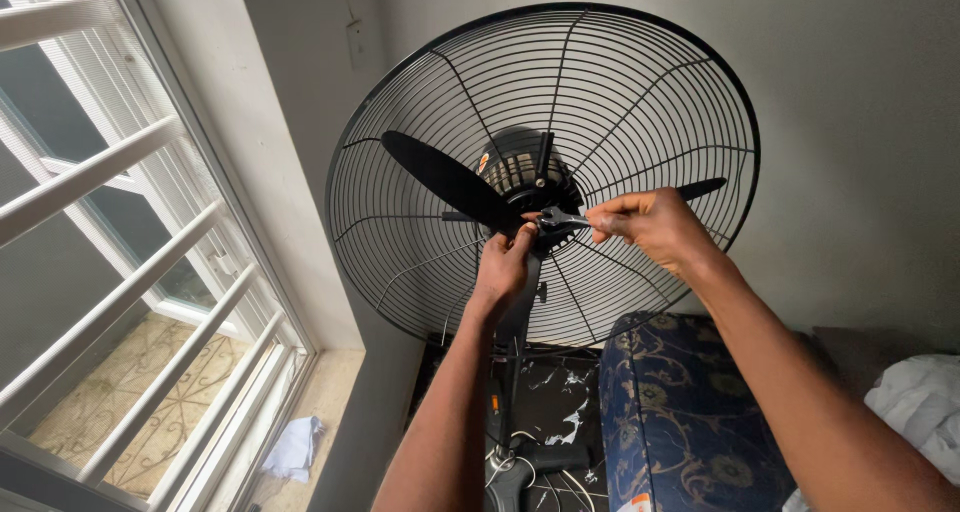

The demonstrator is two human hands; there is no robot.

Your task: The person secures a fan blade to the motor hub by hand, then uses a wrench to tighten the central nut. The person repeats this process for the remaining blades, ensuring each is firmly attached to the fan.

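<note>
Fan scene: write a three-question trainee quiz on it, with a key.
1. True or false: the front guard is off, so the blades are bare.
2. What does the right hand hold at the hub? A) a small metal tool B) a cloth C) a cable
3. Fill in: the left hand grips just below the hub, on the blade that points ____.

Key:
1. True. Only the rear guard shows behind the blades.
2. A. The tool is slim and grey, pinched by the fingertips with its tip at the hub.
3. Down.
</note>
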